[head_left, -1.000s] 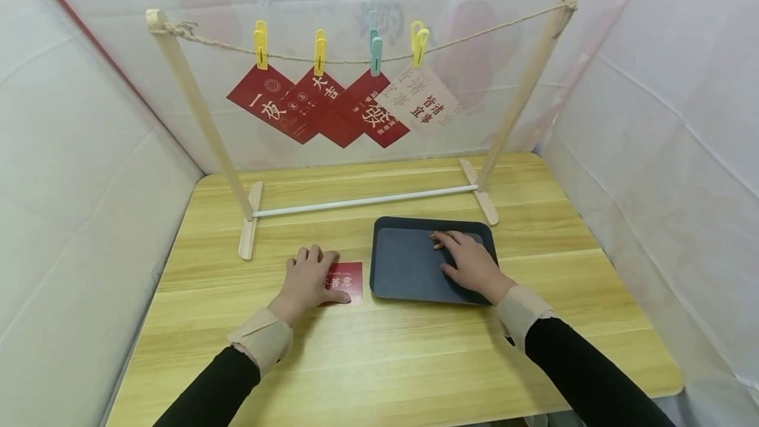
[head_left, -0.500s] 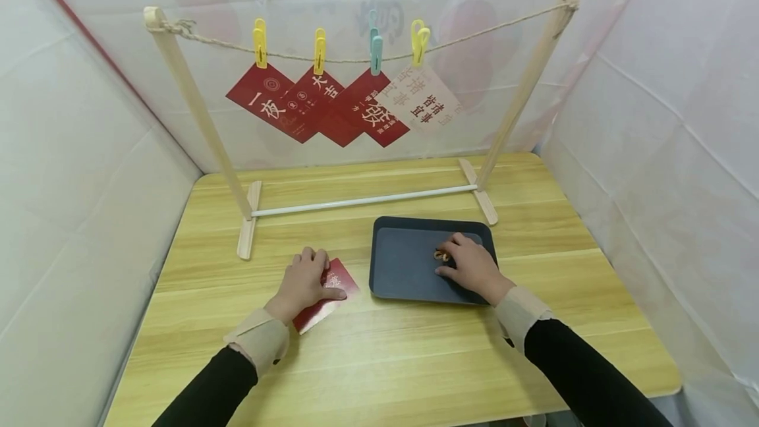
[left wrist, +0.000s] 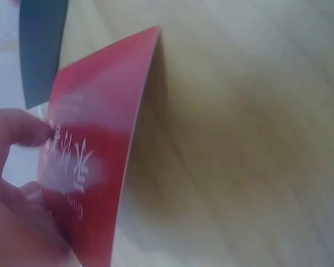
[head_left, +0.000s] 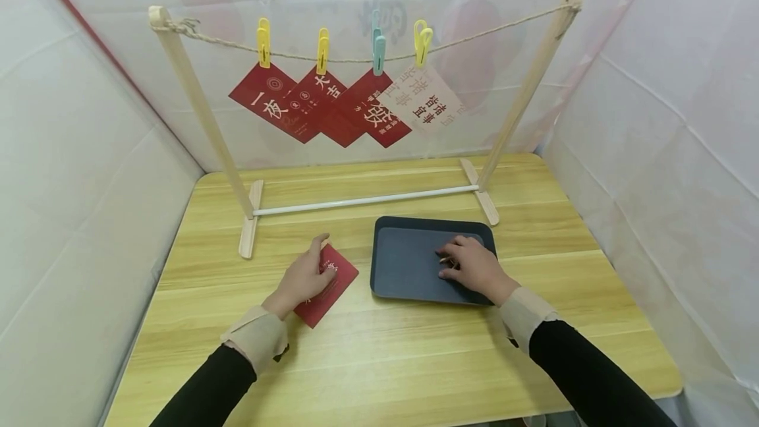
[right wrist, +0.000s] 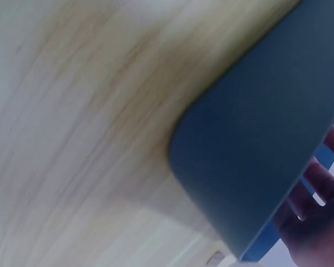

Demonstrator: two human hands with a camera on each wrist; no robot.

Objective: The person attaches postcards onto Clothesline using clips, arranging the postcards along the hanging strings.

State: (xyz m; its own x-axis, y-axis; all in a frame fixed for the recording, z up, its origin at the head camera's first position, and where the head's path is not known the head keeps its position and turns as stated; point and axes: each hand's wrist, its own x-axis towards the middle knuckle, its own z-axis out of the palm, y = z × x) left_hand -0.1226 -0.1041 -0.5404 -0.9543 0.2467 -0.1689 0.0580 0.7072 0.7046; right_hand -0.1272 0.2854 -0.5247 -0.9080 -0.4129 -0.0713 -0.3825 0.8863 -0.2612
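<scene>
In the head view my left hand [head_left: 305, 277] pinches a red card [head_left: 332, 298] with white writing, thumb on its face and index finger pointing up past its top corner. In the left wrist view the card [left wrist: 100, 150] stands tilted off the table, and most fingers are hidden behind it. My right hand [head_left: 474, 265] is over the right part of a dark grey tray [head_left: 403, 265], fingers curled around a small orange-brown clothes peg [head_left: 449, 260], mostly hidden by them. The right wrist view shows the tray's outer wall [right wrist: 250, 128] and part of that hand [right wrist: 317, 211].
Behind the tray stands a wooden rack [head_left: 204, 111] with a white crossbar [head_left: 367, 201] and a twine line [head_left: 498, 30]. Several cards hang overlapping there from yellow pegs [head_left: 323, 51] and a blue-green peg [head_left: 379, 51]. White cloth walls [head_left: 77, 150] enclose the wooden table [head_left: 379, 361].
My left hand has lifted the red card off the table and turned it cornerwise. In the tray, the right hand's fingers have closed around the peg, which showed more clearly half a second ago.
</scene>
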